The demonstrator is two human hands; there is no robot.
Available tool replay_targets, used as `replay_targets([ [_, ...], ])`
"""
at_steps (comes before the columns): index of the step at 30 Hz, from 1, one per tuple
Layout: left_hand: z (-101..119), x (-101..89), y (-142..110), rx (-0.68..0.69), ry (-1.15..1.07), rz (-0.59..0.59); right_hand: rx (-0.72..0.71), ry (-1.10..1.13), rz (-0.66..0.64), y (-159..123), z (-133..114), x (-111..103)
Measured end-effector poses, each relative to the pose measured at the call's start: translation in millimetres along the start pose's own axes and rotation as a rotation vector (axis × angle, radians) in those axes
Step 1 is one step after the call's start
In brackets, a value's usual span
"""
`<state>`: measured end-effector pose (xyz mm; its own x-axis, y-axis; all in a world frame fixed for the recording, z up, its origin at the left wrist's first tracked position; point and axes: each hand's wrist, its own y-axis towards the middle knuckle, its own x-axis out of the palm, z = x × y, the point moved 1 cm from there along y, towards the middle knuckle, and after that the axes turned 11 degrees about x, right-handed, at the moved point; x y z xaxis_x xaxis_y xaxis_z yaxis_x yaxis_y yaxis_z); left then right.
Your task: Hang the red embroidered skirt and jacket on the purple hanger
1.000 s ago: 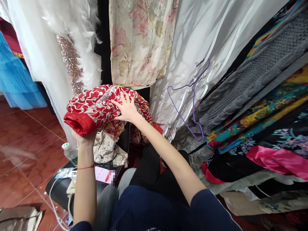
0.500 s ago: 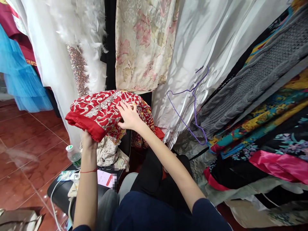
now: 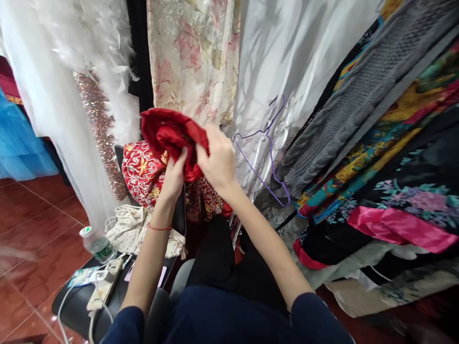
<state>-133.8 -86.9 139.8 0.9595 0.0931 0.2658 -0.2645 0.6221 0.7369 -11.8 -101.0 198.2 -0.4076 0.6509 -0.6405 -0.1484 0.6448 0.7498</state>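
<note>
A red embroidered garment with silver and gold patterns hangs in front of me. Its plain red opening is turned up toward me, so the folds inside show. My left hand grips the near edge, thumb pressed on the red cloth. On the right side of the same opening, my right hand is closed on the fabric, slightly blurred. The garment's lower part drapes over the edge of a black seat and downward between my arms and knees.
A spotted white cloth, a plastic bottle, a power strip with cables and a partly covered pink phone lie on the black seat. A purple hanger hangs at right. Clothes, including a grey knit, surround me.
The garment's red-edged end has swung up and right, so its opening now faces me. My right hand has moved from the embroidered surface to that edge. The view has shifted right.
</note>
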Motion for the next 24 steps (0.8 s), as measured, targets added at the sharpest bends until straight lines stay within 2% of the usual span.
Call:
replay_targets([
  [2, 4.7, 22.1, -7.7, -0.072, 0.038, -0.159, 0.064, -0.101, 0.104, 5.3, 36.4, -8.4],
  [5, 21.2, 31.1, -29.5, -0.147, 0.169, -0.317, 0.147, -0.164, 0.283, 10.1, 94.9, -16.9],
  [7, 33.6, 29.6, -40.0, -0.109, 0.283, -0.31, 0.186, -0.17, 0.359, 8.1, 126.0, -21.6],
  [9, 41.2, 31.7, -40.7, -0.004, 0.379, -0.199, 0.205, -0.146, 0.373, 1.2, 144.8, -26.6],
  [11, 39.6, 41.2, -31.3, 0.153, 0.432, -0.09, 0.2, -0.112, 0.339, -9.0, 150.7, -31.9],
  [12, 34.9, 48.4, -24.2, 0.231, 0.448, -0.075, 0.188, -0.097, 0.312, -14.2, 149.9, -34.3],
  [14, 19.5, 64.2, -8.7, 0.329, 0.466, -0.148, 0.145, -0.079, 0.245, -23.0, 144.8, -37.4],
  [16, 1.4, 77.5, 4.0, 0.33, 0.493, -0.279, 0.096, -0.09, 0.16, -27.6, 140.1, -37.1],
  [18, -13.1, 85.8, 11.7, 0.3, 0.565, -0.356, 0.084, -0.14, 0.079, -28.6, 139.4, -34.0],
  [20, -20.9, 90.6, 15.4, 0.287, 0.674, -0.361, 0.127, -0.206, 0.058, -28.8, 142.3, -30.1],
  [22, -23.2, 94.4, 17.7, 0.284, 0.775, -0.327, 0.142, -0.243, 0.097, -32.3, 144.9, -27.5],
  [24, -22.9, 98.5, 20.5, 0.263, 0.835, -0.286, -0.009, -0.229, 0.094, -41.8, 143.9, -26.6],
])
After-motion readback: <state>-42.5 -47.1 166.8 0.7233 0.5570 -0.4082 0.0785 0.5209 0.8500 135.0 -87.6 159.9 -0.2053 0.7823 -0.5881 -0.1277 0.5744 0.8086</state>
